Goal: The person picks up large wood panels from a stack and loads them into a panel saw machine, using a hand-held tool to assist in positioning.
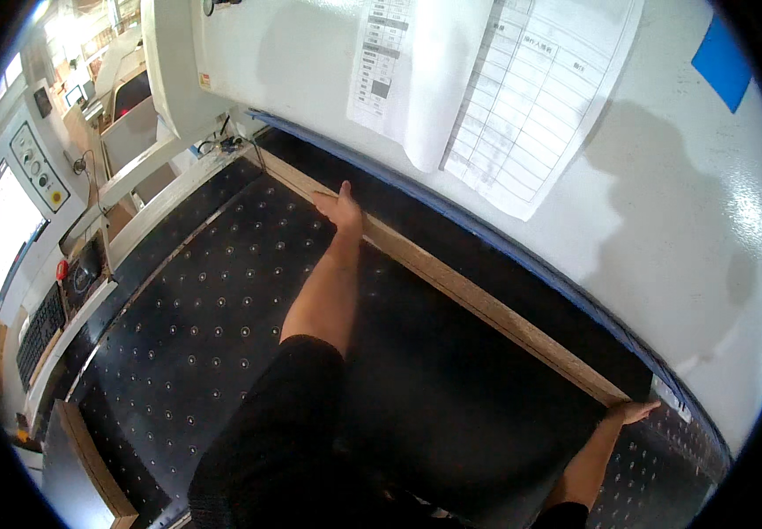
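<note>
A long dark-topped panel [495, 264] with a raw brown edge lies along the far side of the black table, close to the machine's white front. A thin dark line runs along that edge, so it may be two boards stacked. Against the edge, left of centre, rests my left hand [341, 212], its thumb raised over the top and its fingers stretched out to the left. My right hand [635, 412] touches the panel's right end, fingers extended to the right. Neither hand wraps around the panel.
Small round nozzles dot the table [218, 304]. Another brown-edged board [94, 458] lies at the lower left. Paper sheets [522, 97] hang on the white machine front [663, 176], above a blue-edged strip [486, 231]. A screen [6, 234] and keyboard [43, 335] stand left.
</note>
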Tool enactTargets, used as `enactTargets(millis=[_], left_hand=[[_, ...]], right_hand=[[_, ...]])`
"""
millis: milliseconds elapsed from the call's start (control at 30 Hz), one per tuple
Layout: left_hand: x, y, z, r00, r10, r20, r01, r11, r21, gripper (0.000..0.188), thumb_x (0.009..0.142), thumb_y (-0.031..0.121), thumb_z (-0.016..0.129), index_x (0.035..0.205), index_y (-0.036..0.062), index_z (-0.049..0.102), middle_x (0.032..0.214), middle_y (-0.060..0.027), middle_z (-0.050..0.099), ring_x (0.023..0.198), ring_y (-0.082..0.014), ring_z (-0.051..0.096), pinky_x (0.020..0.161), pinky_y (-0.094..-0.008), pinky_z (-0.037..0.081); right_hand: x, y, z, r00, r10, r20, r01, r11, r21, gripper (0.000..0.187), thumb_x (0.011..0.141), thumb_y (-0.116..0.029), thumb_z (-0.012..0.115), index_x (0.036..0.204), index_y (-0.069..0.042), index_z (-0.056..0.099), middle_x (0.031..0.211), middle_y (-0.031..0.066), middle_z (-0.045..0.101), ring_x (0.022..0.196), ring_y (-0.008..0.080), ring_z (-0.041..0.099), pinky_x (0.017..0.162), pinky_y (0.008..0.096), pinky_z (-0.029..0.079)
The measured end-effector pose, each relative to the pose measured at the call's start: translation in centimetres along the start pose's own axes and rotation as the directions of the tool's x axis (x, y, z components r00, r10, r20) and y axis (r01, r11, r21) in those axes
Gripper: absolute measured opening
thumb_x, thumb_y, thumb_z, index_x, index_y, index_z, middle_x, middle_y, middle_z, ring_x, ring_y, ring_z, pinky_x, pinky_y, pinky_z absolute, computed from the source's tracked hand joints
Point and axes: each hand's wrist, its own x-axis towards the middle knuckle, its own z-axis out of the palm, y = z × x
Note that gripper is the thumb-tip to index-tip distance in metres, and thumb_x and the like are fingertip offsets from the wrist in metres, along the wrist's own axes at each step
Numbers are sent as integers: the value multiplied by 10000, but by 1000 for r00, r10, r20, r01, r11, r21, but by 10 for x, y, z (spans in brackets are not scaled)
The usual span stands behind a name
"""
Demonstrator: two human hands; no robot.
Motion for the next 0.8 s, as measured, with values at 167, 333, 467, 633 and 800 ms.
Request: enactTargets(millis=[167,333,467,633,800], left_hand=[[7,-14,-5,995,-57,80,56,998,9,1132,814,267,762,1516,-11,-82,1541,-241,214,1386,-369,304,1137,-413,261],[-2,24,-29,948,-244,205,248,969,7,1110,804,266,769,1500,-18,-48,1531,-253,217,1366,-369,329,1112,-402,297],[3,10,-14,968,-133,210,153,985,-82,942,795,209,782,1425,-106,156,1434,-275,328,1301,-324,386,1093,-372,304],[6,5,2,987,-93,134,95,995,-14,777,782,168,800,1293,-137,301,1294,-271,434,1200,-287,442,1058,-389,331],[3,18,-3,973,-160,169,162,987,2,716,774,168,807,1243,-128,354,1277,-276,469,1105,-308,518,990,-398,407]], right_hand=[[30,14,-22,918,239,317,-300,940,161,595,943,-468,483,1389,-76,519,1436,95,474,1312,280,431,1098,400,313],[-15,-16,-32,947,291,133,-306,946,108,592,922,-451,506,1374,-70,530,1414,91,493,1287,277,447,1083,402,334],[-7,-11,-16,983,143,115,-148,988,37,554,926,-438,480,1329,-66,563,1358,93,543,1223,284,498,1051,419,376],[24,21,-18,985,-19,174,21,1000,-13,528,951,-438,459,1305,-66,581,1347,105,541,1203,288,505,1037,471,390],[35,23,-27,985,89,150,-107,987,117,610,899,-449,575,1394,-103,489,1420,77,469,1277,306,447,1036,469,371]])
